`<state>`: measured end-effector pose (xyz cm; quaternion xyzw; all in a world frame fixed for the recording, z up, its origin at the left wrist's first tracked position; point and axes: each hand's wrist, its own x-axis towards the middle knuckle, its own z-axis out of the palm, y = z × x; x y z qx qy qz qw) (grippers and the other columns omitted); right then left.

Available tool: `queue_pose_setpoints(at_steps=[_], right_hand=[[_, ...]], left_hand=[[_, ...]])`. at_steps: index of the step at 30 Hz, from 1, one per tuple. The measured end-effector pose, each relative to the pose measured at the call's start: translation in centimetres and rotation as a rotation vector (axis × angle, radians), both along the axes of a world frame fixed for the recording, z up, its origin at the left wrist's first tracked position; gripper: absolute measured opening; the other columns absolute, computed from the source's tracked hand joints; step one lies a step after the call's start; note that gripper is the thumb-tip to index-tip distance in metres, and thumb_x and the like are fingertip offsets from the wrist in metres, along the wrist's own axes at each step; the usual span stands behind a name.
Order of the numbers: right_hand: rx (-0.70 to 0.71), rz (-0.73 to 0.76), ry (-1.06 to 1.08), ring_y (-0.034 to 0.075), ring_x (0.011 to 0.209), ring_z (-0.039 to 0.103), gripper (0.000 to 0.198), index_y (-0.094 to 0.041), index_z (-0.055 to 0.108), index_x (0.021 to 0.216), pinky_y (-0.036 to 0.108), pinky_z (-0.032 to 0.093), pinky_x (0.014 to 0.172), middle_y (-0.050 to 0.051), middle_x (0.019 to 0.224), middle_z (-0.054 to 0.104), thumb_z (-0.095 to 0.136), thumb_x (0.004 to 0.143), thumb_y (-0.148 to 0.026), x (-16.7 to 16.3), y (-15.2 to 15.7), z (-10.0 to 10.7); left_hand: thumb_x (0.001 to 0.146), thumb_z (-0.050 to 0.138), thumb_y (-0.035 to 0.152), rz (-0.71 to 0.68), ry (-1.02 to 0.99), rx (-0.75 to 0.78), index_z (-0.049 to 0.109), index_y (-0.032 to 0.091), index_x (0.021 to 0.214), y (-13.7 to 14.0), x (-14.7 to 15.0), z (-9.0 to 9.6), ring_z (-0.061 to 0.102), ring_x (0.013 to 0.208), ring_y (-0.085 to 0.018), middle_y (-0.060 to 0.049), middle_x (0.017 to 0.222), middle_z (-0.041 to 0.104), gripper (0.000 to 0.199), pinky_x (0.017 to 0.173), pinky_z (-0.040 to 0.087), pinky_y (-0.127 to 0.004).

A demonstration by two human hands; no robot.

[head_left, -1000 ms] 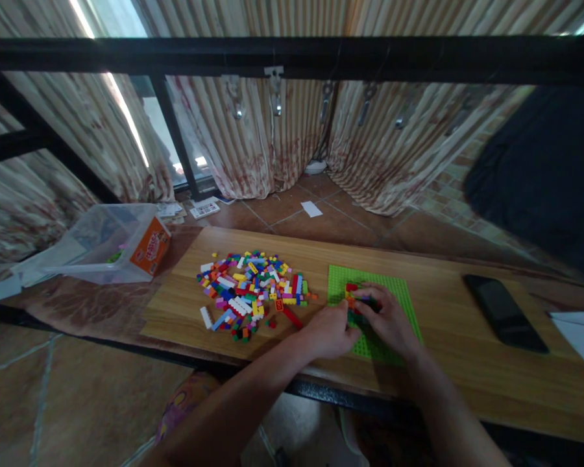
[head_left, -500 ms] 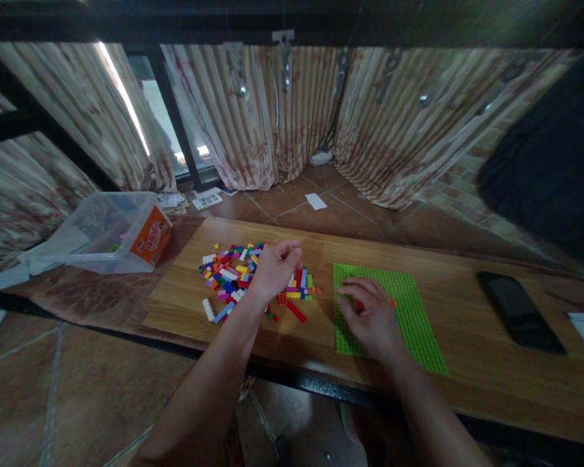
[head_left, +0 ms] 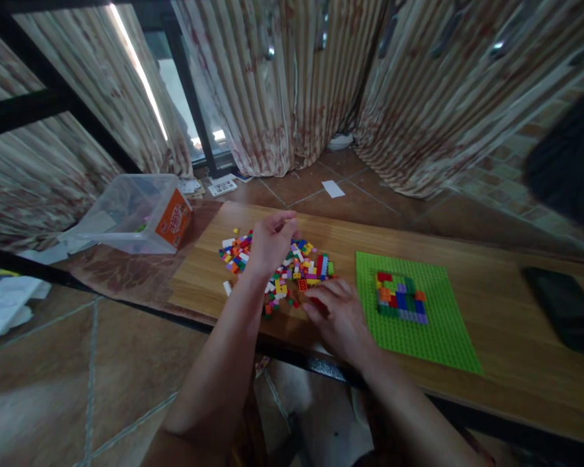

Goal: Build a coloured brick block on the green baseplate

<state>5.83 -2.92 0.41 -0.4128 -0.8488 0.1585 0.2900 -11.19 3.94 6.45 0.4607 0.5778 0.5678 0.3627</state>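
My left hand [head_left: 271, 245] hovers over the heap of loose toy bricks [head_left: 299, 259], thumb and fingers pinched together. Whatever is between those fingertips is too small to make out. At the near right edge of the heap, my right hand [head_left: 339, 319] reaches in with thumb and forefinger slightly apart, and I see nothing held between them. Close to its fingertips lies a red brick [head_left: 302, 285]. On the green baseplate [head_left: 448, 337], right of this hand, a low block of joined multicoloured bricks [head_left: 401, 299] is now uncovered.
A clear plastic box [head_left: 121, 243] with an orange label stands at the left. A black phone [head_left: 562, 308] lies on the wooden tabletop [head_left: 496, 285] at the right. Striped curtains [head_left: 272, 97] hang behind, and a white paper [head_left: 333, 189] is on the floor.
My right hand has moved left from the baseplate to the brick heap, uncovering the joined bricks. My left hand stays over the heap. The view has shifted, with things appearing farther right.
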Motion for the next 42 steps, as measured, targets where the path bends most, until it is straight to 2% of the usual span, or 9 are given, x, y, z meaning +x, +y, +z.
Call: queue_pose_setpoints(at_steps=[6, 11, 19, 27, 35, 38, 42], right_hand=[[0.021, 0.061, -0.011, 0.024, 0.095, 0.054, 0.017, -0.026, 0.068, 0.1, 0.042, 0.038, 0.089, 0.006, 0.098, 0.067, 0.062, 0.087, -0.033, -2.0, -0.9, 0.0], [0.029, 0.014, -0.055, 0.023, 0.092, 0.054, 0.008, -0.023, 0.069, 0.091, 0.041, 0.037, 0.088, 0.005, 0.092, 0.068, 0.062, 0.086, -0.025, -2.9, -0.5, -0.3], [0.012, -0.092, 0.009, 0.024, 0.09, 0.057, 0.015, -0.024, 0.068, 0.094, 0.04, 0.039, 0.082, 0.006, 0.095, 0.069, 0.054, 0.09, -0.027, -0.7, 1.1, -0.7], [0.021, -0.141, -0.055, 0.024, 0.087, 0.057, 0.018, -0.024, 0.07, 0.093, 0.039, 0.038, 0.08, 0.006, 0.09, 0.069, 0.053, 0.089, -0.029, 0.4, 1.4, -1.2], [0.002, -0.306, -0.054, 0.026, 0.086, 0.057, 0.018, -0.022, 0.069, 0.095, 0.04, 0.039, 0.081, 0.007, 0.091, 0.07, 0.056, 0.087, -0.031, 1.1, 1.8, -0.9], [0.003, -0.253, -0.027, 0.025, 0.087, 0.058, 0.017, -0.023, 0.069, 0.097, 0.04, 0.039, 0.082, 0.006, 0.092, 0.07, 0.054, 0.088, -0.028, 0.9, 1.4, -0.5], [0.037, -0.084, -0.006, 0.022, 0.089, 0.057, 0.015, -0.024, 0.069, 0.094, 0.038, 0.038, 0.083, 0.004, 0.092, 0.069, 0.055, 0.089, -0.025, -0.2, 0.2, -0.3]], left_hand=[[0.08, 0.056, 0.02, 0.007, -0.015, -0.001, 0.065, 0.014, 0.097, -0.4, -0.5, 0.3, 0.052, 0.05, -0.007, 0.003, 0.059, 0.061, 0.02, 0.053, 0.041, -0.018], [0.081, 0.055, 0.02, -0.005, -0.004, -0.019, 0.065, 0.013, 0.099, -0.9, -0.3, 0.5, 0.052, 0.05, -0.006, 0.003, 0.061, 0.062, 0.021, 0.053, 0.041, -0.018], [0.08, 0.055, 0.018, 0.01, -0.005, -0.016, 0.066, 0.013, 0.097, -0.6, -1.1, 0.4, 0.049, 0.048, -0.006, 0.003, 0.06, 0.061, 0.021, 0.05, 0.038, -0.017], [0.08, 0.055, 0.018, 0.012, -0.006, -0.021, 0.065, 0.013, 0.099, -0.7, -1.2, 0.5, 0.05, 0.049, -0.006, 0.002, 0.06, 0.061, 0.022, 0.049, 0.039, -0.017], [0.078, 0.056, 0.018, 0.018, -0.009, 0.001, 0.065, 0.014, 0.096, -0.4, -1.5, 0.1, 0.049, 0.048, -0.006, 0.003, 0.06, 0.061, 0.02, 0.051, 0.04, -0.018], [0.078, 0.056, 0.017, 0.054, -0.005, 0.01, 0.065, 0.013, 0.096, -0.6, -2.6, 0.5, 0.045, 0.044, -0.005, 0.003, 0.06, 0.061, 0.02, 0.047, 0.037, -0.017], [0.076, 0.058, 0.017, 0.185, -0.007, 0.072, 0.065, 0.013, 0.091, -1.2, -5.3, 1.6, 0.042, 0.04, -0.003, 0.003, 0.061, 0.06, 0.017, 0.041, 0.032, -0.016]])
